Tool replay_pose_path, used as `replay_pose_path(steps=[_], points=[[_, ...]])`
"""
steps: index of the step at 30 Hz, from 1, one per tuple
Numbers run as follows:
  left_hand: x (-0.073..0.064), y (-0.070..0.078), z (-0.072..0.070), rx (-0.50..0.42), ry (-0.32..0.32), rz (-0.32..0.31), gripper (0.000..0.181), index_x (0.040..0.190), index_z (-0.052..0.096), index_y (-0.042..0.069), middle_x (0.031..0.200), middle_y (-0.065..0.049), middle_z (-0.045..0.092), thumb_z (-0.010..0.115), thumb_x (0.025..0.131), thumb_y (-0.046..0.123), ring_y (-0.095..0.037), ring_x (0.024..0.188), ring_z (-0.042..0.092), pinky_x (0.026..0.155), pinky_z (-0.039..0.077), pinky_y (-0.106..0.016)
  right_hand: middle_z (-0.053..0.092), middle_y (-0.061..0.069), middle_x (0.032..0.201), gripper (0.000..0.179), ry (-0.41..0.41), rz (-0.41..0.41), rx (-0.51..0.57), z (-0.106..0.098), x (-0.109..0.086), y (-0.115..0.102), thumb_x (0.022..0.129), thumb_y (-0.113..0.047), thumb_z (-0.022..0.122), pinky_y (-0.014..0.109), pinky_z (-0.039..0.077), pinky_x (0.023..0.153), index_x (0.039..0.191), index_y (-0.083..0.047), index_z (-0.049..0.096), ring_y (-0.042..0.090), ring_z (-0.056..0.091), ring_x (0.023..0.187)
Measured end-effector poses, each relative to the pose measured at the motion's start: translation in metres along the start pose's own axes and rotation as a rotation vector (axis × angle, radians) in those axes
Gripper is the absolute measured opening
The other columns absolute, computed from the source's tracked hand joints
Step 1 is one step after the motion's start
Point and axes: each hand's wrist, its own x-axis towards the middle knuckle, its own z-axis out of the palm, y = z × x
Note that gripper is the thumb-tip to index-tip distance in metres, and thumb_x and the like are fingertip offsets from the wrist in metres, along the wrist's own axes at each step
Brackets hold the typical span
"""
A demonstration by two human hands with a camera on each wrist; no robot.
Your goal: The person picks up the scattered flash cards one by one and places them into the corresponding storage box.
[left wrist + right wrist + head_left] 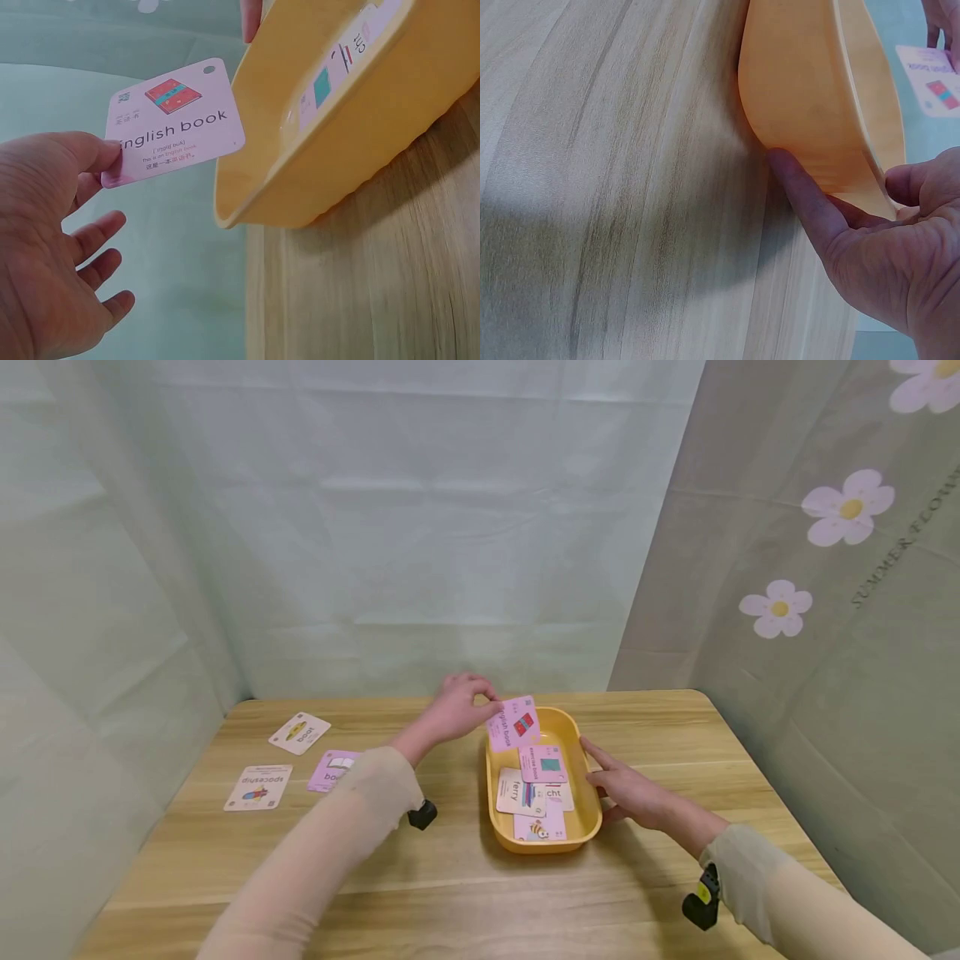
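My left hand (459, 708) pinches a pink "English book" card (516, 723) by its edge, between thumb and forefinger. In the left wrist view that card (176, 124) shows a red book, and the other fingers are spread apart. The card is over the far left part of a yellow plastic tray (498, 833). My right hand (630, 789) holds the tray's right side, with fingers at the rim and against the outer wall (799, 82). Inside the tray lie an "exercise book" card (542, 763), a "ferry" card (517, 792), a bee card (551, 827) and a partly covered card ending in "cht" (564, 797).
On the left of the wooden table (465, 902) lie a "boat" card (300, 732), a "spaceship" card (258, 787) and a pink card with an open book (330, 770), partly hidden by my left sleeve. Cloth curtains (420, 527) enclose the back and sides.
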Motion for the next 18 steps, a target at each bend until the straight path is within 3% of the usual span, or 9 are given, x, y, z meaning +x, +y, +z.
replay_pose_path(steps=[12,18], points=[[0.011,0.009,0.02,0.17,-0.054,0.016,0.018,0.105,0.073,0.022,0.15,-0.012,0.049,0.066,0.1,0.038,-0.04,0.141,0.033,0.117,0.025,-0.056,0.03,0.027,0.156,0.072,0.015,0.003,0.024,0.002,0.0,0.001,0.106,-0.014,0.045,0.058,0.056,0.087,0.166,-0.03,0.01,0.037,0.054,0.121],[0.013,0.009,0.03,0.209,-0.066,-0.015,0.018,0.107,0.073,0.024,0.152,-0.011,0.048,0.065,0.1,0.038,-0.04,0.144,0.03,0.118,0.022,-0.057,0.031,0.027,0.156,0.071,0.024,0.004,0.02,0.003,0.0,0.0,0.106,-0.014,0.045,0.058,0.056,0.087,0.166,-0.031,0.01,0.037,0.054,0.123]])
